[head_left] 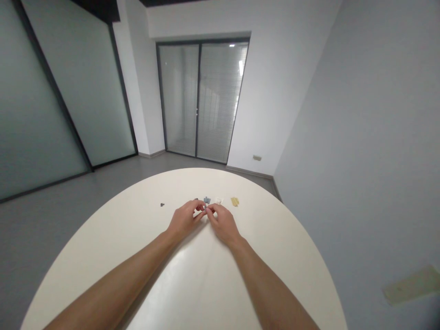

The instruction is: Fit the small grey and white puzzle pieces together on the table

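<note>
A small grey plastic brick point(206, 200) is held near the centre of the frame, its long axis seemingly pointing away from the body, though the piece is too small for its exact shape to be read. It is pinched at the fingertips point(200, 207) of the left hand point(185, 219) and the right hand point(223, 224), which nearly meet around it. Both hands are curled almost shut, with the fingers drawn together rather than spread. The backs of the hands face upward, and the forearms are angled inward from the lower corners of the frame. Just right of the pinch, a white brick point(218, 200) and a tan plate point(234, 201) are laid on the round cream tabletop point(271, 261). A small dark piece point(162, 204) is seen well to the left, and a glass door with blinds point(201, 101) stands at upper centre
</note>
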A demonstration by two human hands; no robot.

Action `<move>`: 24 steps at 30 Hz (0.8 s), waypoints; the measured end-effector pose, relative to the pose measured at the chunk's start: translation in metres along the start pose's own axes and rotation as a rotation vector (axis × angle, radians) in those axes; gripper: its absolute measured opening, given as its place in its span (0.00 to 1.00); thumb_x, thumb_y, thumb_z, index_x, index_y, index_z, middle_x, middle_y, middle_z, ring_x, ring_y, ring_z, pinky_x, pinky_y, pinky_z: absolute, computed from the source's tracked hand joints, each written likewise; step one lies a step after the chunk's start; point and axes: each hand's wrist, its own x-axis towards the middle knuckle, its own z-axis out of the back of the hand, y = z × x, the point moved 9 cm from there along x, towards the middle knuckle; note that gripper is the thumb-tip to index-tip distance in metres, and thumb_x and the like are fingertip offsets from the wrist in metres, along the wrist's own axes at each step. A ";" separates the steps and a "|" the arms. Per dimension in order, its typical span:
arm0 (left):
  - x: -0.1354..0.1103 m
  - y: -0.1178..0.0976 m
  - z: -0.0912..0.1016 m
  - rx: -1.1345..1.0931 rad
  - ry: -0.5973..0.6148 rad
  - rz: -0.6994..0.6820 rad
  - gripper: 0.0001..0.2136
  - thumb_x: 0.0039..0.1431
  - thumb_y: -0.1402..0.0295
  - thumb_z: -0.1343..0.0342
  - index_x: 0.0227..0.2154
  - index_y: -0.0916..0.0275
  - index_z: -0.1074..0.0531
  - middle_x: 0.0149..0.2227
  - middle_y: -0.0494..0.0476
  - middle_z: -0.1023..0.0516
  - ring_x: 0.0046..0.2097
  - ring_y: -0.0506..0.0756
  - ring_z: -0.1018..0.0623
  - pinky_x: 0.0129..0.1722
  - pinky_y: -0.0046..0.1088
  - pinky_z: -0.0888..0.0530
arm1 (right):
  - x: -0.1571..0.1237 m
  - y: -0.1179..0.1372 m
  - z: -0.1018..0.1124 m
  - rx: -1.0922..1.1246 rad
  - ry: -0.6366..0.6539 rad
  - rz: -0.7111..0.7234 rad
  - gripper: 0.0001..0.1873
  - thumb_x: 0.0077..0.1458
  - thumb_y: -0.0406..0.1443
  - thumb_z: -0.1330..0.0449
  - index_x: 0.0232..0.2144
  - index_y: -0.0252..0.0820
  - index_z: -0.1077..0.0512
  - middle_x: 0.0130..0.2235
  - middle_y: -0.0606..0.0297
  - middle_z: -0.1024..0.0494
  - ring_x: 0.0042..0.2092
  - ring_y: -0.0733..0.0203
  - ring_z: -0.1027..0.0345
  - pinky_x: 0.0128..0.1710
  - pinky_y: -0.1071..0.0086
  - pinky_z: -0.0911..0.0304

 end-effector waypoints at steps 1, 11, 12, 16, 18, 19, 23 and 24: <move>0.000 -0.001 0.000 0.008 0.000 -0.004 0.10 0.63 0.60 0.47 0.43 0.56 0.28 0.39 0.52 0.22 0.40 0.53 0.23 0.38 0.28 0.27 | 0.000 0.000 0.000 0.005 0.001 -0.001 0.11 0.66 0.38 0.48 0.38 0.45 0.26 0.39 0.65 0.22 0.41 0.60 0.30 0.44 0.68 0.40; 0.001 -0.009 0.002 0.059 -0.011 -0.052 0.09 0.63 0.62 0.47 0.43 0.56 0.27 0.38 0.52 0.22 0.40 0.53 0.24 0.38 0.27 0.28 | 0.000 -0.002 -0.002 0.047 0.008 -0.025 0.11 0.66 0.39 0.50 0.38 0.45 0.28 0.39 0.65 0.22 0.41 0.60 0.30 0.44 0.69 0.39; 0.001 -0.009 0.002 0.059 -0.009 -0.050 0.09 0.63 0.62 0.47 0.43 0.56 0.27 0.38 0.52 0.22 0.40 0.53 0.24 0.38 0.27 0.28 | 0.000 -0.002 -0.002 0.050 0.009 -0.030 0.12 0.67 0.39 0.50 0.39 0.45 0.28 0.39 0.65 0.22 0.41 0.60 0.30 0.43 0.69 0.39; 0.001 -0.008 0.003 0.056 -0.005 -0.040 0.08 0.63 0.63 0.47 0.42 0.55 0.27 0.38 0.52 0.22 0.40 0.53 0.23 0.37 0.27 0.28 | -0.001 -0.002 -0.003 0.061 0.014 -0.038 0.12 0.67 0.40 0.52 0.39 0.44 0.29 0.39 0.64 0.22 0.41 0.60 0.30 0.43 0.68 0.39; 0.001 -0.008 0.003 0.051 -0.009 -0.041 0.08 0.62 0.63 0.47 0.42 0.55 0.27 0.38 0.52 0.21 0.40 0.53 0.23 0.38 0.27 0.28 | 0.000 -0.003 -0.003 0.061 0.015 -0.037 0.13 0.67 0.41 0.52 0.39 0.45 0.29 0.39 0.65 0.22 0.41 0.60 0.30 0.42 0.68 0.40; 0.002 -0.009 0.003 0.050 -0.011 -0.043 0.08 0.62 0.63 0.46 0.42 0.55 0.27 0.38 0.52 0.21 0.40 0.53 0.23 0.38 0.27 0.28 | 0.000 -0.003 -0.004 0.061 0.015 -0.036 0.13 0.67 0.41 0.52 0.39 0.45 0.29 0.39 0.65 0.22 0.41 0.60 0.30 0.43 0.69 0.40; 0.002 -0.009 0.003 0.070 -0.011 -0.047 0.08 0.62 0.63 0.47 0.41 0.56 0.26 0.37 0.52 0.21 0.40 0.53 0.23 0.38 0.27 0.28 | 0.000 -0.004 -0.004 0.063 0.014 -0.035 0.13 0.67 0.40 0.52 0.39 0.45 0.29 0.39 0.65 0.22 0.41 0.60 0.30 0.42 0.69 0.39; 0.002 -0.009 0.003 0.077 -0.010 -0.047 0.08 0.62 0.63 0.47 0.41 0.56 0.26 0.37 0.52 0.21 0.40 0.53 0.23 0.38 0.27 0.28 | 0.000 -0.004 -0.004 0.064 0.015 -0.034 0.13 0.67 0.40 0.52 0.39 0.44 0.29 0.39 0.65 0.22 0.41 0.60 0.30 0.42 0.69 0.39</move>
